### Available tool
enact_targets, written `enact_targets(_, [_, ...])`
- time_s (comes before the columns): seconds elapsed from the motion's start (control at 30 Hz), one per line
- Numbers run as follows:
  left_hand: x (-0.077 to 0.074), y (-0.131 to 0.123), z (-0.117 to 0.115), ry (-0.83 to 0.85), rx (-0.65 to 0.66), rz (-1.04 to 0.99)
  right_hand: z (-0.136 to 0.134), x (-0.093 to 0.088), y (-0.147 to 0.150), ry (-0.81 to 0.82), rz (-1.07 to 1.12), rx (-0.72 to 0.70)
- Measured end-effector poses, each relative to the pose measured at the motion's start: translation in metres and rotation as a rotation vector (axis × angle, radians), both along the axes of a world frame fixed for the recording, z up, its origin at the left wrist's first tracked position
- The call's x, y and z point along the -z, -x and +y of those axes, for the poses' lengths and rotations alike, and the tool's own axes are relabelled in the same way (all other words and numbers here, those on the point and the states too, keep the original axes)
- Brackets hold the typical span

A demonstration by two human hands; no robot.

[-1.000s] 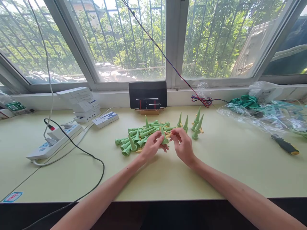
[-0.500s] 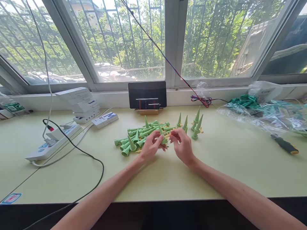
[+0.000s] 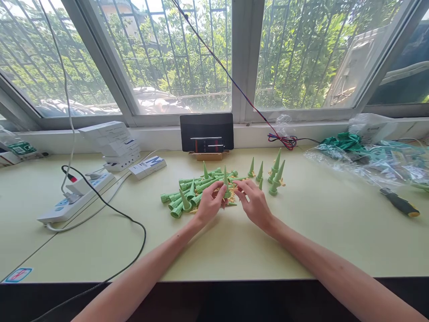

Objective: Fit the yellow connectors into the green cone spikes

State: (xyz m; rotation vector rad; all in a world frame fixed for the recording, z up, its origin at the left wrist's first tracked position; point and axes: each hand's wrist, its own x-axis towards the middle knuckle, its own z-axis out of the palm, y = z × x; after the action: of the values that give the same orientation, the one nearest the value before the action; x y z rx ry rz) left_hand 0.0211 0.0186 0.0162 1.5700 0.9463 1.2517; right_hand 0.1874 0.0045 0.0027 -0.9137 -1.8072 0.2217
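Note:
My left hand (image 3: 210,202) is closed around the base of a green plastic watering spike (image 3: 225,181), which stands upright with its tip up. Just right of it is my right hand (image 3: 254,202), its thumb and forefinger a little apart and pointing at the spike's base. No object shows clearly between those fingers. Behind and left of my hands lies a pile of green spikes (image 3: 177,213), some lying down and some upright, with small yellow pieces (image 3: 231,197) among them. Several spikes with yellow pieces on them (image 3: 276,179) stand right of my right hand.
A phone (image 3: 208,145) leans on a black tablet (image 3: 206,125) at the back. To the left are a power strip (image 3: 78,197), white boxes (image 3: 115,145) and a black cable (image 3: 134,221). On the right lie plastic bags (image 3: 372,156) and a black-handled tool (image 3: 400,203).
The spike in my left hand has turned from tilted to nearly upright. My right hand's fingers have spread slightly from a pinch and moved closer to the spike.

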Motion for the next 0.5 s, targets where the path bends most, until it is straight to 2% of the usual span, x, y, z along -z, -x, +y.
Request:
enact_targets(0.23, [0.0006,0.0008,0.0005,0.01,-0.022,0.027,0.0025,0.0034,-0.0011,-0.081,-0.121,-0.011])
enact_targets(0.5, [0.0065,0.0039,0.0031,-0.002,-0.033,0.096,0.0036,0.0098,-0.0023,-0.084,-0.23,0.015])
